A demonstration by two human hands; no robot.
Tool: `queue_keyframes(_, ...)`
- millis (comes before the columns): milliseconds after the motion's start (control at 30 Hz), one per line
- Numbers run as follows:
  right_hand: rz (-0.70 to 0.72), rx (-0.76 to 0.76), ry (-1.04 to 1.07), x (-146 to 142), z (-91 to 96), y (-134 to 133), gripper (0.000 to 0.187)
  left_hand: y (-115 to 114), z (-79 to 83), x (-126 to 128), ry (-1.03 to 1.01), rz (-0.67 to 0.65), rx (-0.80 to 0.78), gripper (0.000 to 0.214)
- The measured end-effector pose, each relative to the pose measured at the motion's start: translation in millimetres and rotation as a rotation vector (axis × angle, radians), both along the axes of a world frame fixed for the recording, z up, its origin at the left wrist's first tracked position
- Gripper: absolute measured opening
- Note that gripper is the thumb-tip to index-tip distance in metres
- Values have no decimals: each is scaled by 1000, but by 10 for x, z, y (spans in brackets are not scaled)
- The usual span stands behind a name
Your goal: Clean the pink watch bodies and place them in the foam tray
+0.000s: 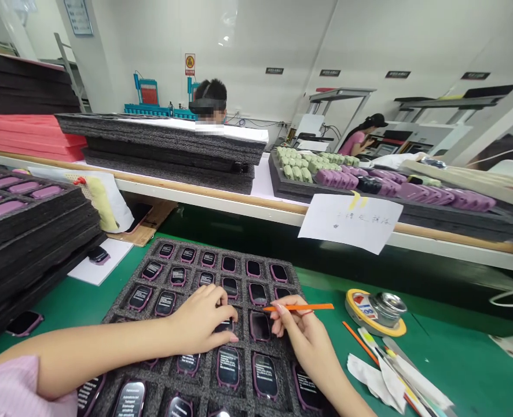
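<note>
A dark foam tray [152, 249] lies on the green mat and holds several purple-rimmed watch bodies with black screens in its pockets. My left hand [204, 319] rests on the tray's middle, fingers curled round one watch body [225, 325]. My right hand [302, 330] hovers just right of it, pinching a thin orange stick [300, 307] that points left and right above the tray. Another watch body [260, 325] sits in the pocket between the two hands.
A stack of foam trays [30, 231] rises at left. A tape roll with a metal tin [376, 313] sits at right, with paper scraps and sticks [382, 370] below it. A raised shelf holds more trays [169, 147] and a paper note [352, 221]. Two people work behind.
</note>
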State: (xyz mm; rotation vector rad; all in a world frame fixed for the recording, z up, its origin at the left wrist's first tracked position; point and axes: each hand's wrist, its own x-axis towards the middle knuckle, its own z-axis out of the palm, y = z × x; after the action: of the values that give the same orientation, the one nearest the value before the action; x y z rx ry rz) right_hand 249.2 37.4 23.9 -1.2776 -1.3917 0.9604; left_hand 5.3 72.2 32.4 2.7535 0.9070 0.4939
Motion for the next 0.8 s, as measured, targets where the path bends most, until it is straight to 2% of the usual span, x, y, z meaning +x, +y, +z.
queue_keyframes(133,75,-58,87,-176,40,96,51,-47,9,-105,-17,-31,-6,41)
queue_keyframes(233,113,-89,145,-342,-41,116,51,-4,-40,-126,-21,-71,9,30)
queue_keyframes(333,118,-95,175,-438,-136,83,49,56,-83,-125,-17,-103,20,29)
queue_keyframes(467,116,-104,185,-447,-166,35,47,84,-86,-130,-47,-99,-19,33)
queue_keyframes(667,127,-119,167,-446,-141,19,45,68,-82,-128,-127,-16,-106,62)
queue_keyframes(800,141,-118,155,-446,-139,23,46,80,-97,-126,-150,-20,-124,62)
